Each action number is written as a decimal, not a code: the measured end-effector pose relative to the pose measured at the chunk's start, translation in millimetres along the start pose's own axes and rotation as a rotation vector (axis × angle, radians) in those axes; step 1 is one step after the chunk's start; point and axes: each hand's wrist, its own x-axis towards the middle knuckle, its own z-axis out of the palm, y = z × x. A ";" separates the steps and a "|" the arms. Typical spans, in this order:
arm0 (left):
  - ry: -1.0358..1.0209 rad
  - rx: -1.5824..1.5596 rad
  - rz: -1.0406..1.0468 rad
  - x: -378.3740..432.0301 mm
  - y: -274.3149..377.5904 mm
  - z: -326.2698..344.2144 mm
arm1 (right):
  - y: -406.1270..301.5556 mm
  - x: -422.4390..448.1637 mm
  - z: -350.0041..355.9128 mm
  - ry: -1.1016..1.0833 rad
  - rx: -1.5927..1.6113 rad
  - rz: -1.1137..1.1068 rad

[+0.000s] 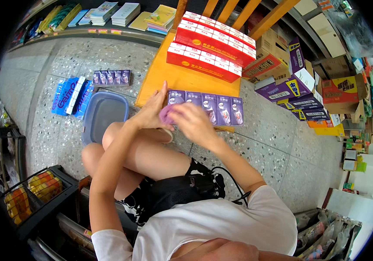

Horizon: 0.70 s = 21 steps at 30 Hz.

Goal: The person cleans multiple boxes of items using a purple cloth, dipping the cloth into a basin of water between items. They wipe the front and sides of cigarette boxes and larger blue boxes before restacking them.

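Note:
A row of purple tissue packets [224, 111] lies at the front edge of a yellow wooden chair seat [153, 76]. My left hand [149, 112] is held flat at the left end of this row, its fingers stretched out; whether it presses on the packets is hard to tell. Between the hands is a purple cloth [166, 115], bunched up under the fingers of my right hand [194, 125]. That hand is slightly blurred and covers part of the nearest packets. Farther back on the seat stand stacked red-and-white multipacks [212, 42].
On the speckled floor sit a blue plastic basin [126, 109], a second purple tissue row [112, 77] and blue packages [72, 98]. Cardboard boxes [268, 55] and purple cartons [287, 88] stand right of the chair. A shelf with booklets [126, 13] runs behind; black crates [65, 176] are at left.

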 end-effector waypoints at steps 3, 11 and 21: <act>-0.039 0.013 -0.024 -1.3 -11.1 3.1 | -9.4 -0.7 22.3 -0.090 -0.040 0.016; -0.035 -0.056 -0.126 3.3 5.4 -1.4 | 27.4 20.5 32.2 0.027 -0.216 0.313; -0.066 0.022 -0.208 2.7 14.8 -3.7 | 63.6 -47.0 -12.3 0.077 -0.468 0.505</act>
